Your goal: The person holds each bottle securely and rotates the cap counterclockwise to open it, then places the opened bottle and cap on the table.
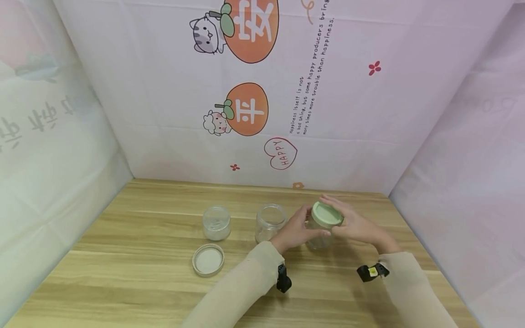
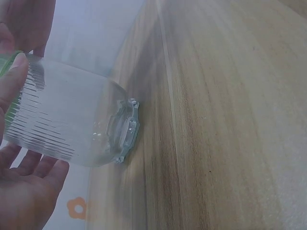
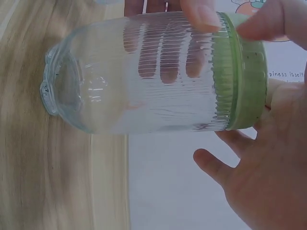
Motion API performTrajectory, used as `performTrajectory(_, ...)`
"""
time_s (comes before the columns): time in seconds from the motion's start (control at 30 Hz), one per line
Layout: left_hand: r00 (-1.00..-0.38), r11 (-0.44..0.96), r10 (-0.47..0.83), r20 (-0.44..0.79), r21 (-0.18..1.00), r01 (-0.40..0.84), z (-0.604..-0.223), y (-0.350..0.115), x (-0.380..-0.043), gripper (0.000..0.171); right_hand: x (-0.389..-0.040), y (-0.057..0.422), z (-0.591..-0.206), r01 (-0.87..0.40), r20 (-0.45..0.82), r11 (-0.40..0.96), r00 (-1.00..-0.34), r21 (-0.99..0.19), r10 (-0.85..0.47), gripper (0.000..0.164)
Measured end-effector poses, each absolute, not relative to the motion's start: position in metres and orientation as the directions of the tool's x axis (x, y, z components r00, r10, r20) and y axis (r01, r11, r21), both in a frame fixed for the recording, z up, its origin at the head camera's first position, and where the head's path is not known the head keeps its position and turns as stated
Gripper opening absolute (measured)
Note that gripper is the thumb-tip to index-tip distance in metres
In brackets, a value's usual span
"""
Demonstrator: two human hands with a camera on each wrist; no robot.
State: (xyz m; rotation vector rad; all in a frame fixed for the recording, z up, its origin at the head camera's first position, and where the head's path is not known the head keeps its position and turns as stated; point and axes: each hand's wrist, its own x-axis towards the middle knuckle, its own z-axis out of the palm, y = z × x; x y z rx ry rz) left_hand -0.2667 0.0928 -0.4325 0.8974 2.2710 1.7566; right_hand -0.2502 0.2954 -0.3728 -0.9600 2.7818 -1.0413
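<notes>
A clear glass jar [image 1: 318,242] with a ribbed upper wall and a pale green lid [image 1: 328,215] stands at the right side of the wooden table. My left hand [image 1: 301,231] grips the glass just under the lid, its fingers wrapped behind the ribbed wall in the right wrist view, thumb in front. My right hand [image 1: 357,224] holds the lid by its rim, with the thumb near the left one. In the left wrist view the base of the jar [image 2: 72,108] is close over the table. The lid [image 3: 252,72] sits over the jar's mouth.
An open glass jar [image 1: 270,217] stands left of my left hand, partly covered by it. Further left is a shorter glass jar [image 1: 216,223], with a round, pale-rimmed lid [image 1: 208,260] lying in front of it. Printed white cloth walls [image 1: 340,136] enclose the table [image 1: 135,273].
</notes>
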Motion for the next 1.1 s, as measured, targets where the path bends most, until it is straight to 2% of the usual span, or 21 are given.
performTrajectory(0.13,-0.811,0.129,0.534,0.239,0.925,0.357,-0.432,0.092,-0.267,0.074,-0.248,0.293,-0.373,-0.539,0.222,0.611,-0.826,-0.579,-0.518,0.078)
performTrajectory(0.3,-0.82,0.148,0.527,0.222,0.927,0.346,-0.43,0.091,-0.266,0.072,-0.245,0.29,-0.373,-0.496,0.294,0.705,-0.869,-0.507,-0.399,0.075)
performTrajectory(0.43,-0.822,0.146,0.523,0.224,0.927,0.346,-0.426,0.091,-0.263,0.071,-0.243,0.289,-0.372,-0.468,0.338,0.76,-0.878,-0.45,-0.339,0.073)
performTrajectory(0.67,-0.819,0.125,0.519,0.246,0.926,0.357,-0.411,0.088,-0.251,0.065,-0.237,0.289,-0.369,-0.388,0.355,0.849,-0.898,-0.36,-0.26,0.069)
performTrajectory(0.87,-0.822,0.13,0.517,0.239,0.927,0.351,-0.422,0.091,-0.258,0.068,-0.234,0.289,-0.364,-0.364,0.332,0.879,-0.907,-0.31,-0.258,0.075)
performTrajectory(1.1,-0.822,0.121,0.523,0.227,0.934,0.336,-0.434,0.095,-0.269,0.073,-0.233,0.288,-0.364,-0.374,0.312,0.887,-0.906,-0.27,-0.287,0.075)
